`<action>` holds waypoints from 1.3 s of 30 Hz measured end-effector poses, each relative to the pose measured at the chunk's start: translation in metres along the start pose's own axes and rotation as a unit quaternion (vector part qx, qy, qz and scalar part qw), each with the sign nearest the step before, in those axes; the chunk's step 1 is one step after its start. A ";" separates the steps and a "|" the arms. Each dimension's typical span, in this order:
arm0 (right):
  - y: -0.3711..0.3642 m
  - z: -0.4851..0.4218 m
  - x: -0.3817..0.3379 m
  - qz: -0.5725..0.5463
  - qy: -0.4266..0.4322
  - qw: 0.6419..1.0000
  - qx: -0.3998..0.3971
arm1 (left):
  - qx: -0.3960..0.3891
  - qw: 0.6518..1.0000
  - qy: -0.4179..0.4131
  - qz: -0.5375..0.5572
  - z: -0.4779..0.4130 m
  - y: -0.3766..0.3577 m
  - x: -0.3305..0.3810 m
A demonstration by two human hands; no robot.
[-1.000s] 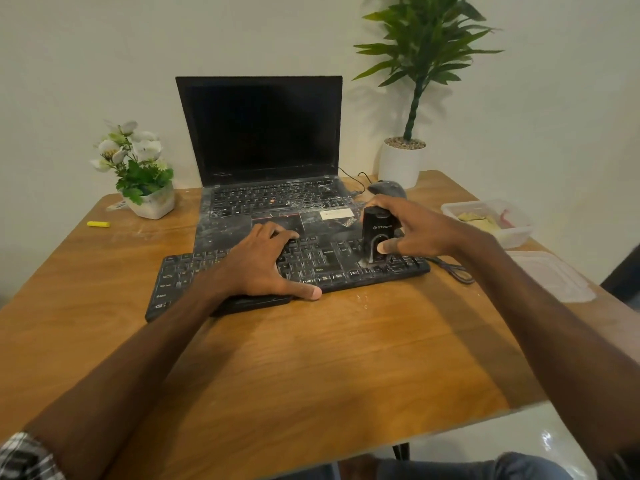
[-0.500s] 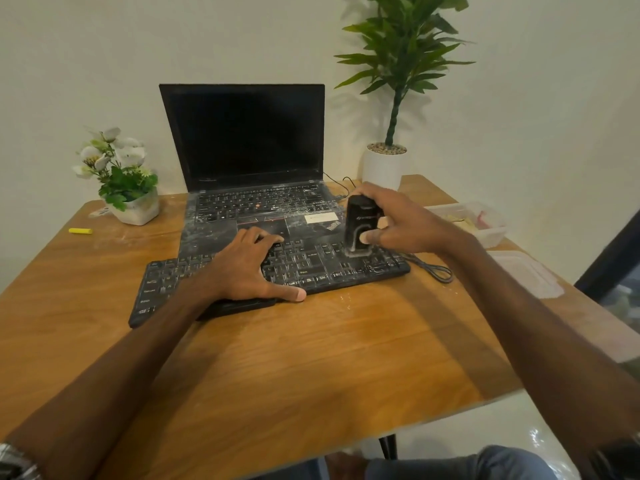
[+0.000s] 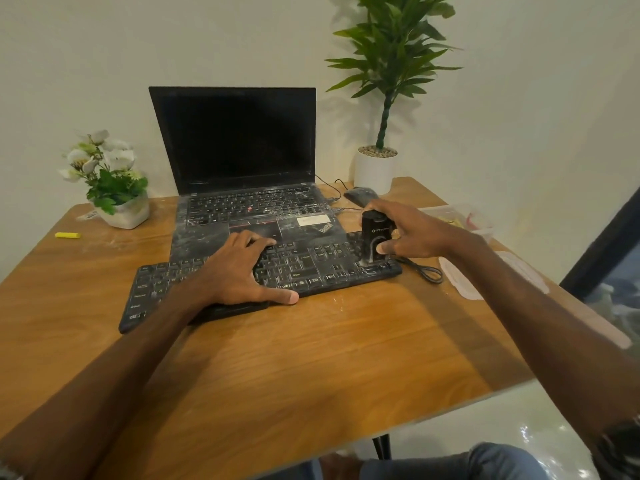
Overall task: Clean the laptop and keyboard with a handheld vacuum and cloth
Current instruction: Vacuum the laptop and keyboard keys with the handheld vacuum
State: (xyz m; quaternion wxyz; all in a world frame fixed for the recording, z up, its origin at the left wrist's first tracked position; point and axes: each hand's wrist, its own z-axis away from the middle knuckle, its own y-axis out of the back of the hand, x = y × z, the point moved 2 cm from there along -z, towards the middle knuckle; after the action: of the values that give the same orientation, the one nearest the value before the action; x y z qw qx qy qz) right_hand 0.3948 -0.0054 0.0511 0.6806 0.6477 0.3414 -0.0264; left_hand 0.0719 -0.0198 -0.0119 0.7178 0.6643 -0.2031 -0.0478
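— Where's the vacuum (image 3: 373, 232)?
— Upright on the right end of the dusty black keyboard (image 3: 311, 268), a boxy black body gripped by the right hand (image 3: 414, 233).
— And the left hand (image 3: 239, 271)?
— Spread flat on the keys, before the powder-streaked laptop (image 3: 235, 143) on the wood-grain counter (image 3: 311, 358).

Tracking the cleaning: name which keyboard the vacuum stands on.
The separate keyboard in front, at its right end; the laptop's built-in keys carry no vacuum.

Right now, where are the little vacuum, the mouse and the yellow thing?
handheld vacuum (image 3: 373, 225), head view, upper part of its black body.
mouse (image 3: 360, 195), head view, its dusty top.
yellow thing (image 3: 68, 235), head view, its middle.
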 end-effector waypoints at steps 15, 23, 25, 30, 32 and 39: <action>-0.006 -0.008 -0.014 -0.004 0.019 1.000 0.017 | 0.006 1.000 -0.006 -0.006 -0.001 -0.001 -0.002; 0.017 0.002 0.016 0.057 -0.024 0.998 0.009 | 0.007 1.000 -0.007 -0.011 -0.002 -0.003 -0.003; 0.022 0.002 0.015 0.111 -0.029 0.993 0.008 | 0.007 1.000 -0.005 -0.012 -0.001 -0.002 -0.002; 0.011 0.005 0.008 0.015 -0.009 0.997 0.072 | 0.009 1.000 -0.007 -0.011 -0.001 -0.002 -0.002; 0.003 0.008 0.009 -0.008 -0.001 0.996 0.093 | 0.010 1.000 -0.005 -0.008 -0.001 -0.002 -0.002; -0.006 0.029 0.022 -0.021 -0.011 0.997 0.073 | 0.013 1.000 -0.004 -0.014 -0.001 -0.002 -0.002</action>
State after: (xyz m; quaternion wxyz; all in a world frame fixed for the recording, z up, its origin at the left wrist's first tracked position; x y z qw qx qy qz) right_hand 0.4215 -0.0238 0.0333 0.6342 0.6881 0.3448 -0.0728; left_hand 0.0710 -0.0184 -0.0139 0.7071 0.6766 -0.1972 -0.0582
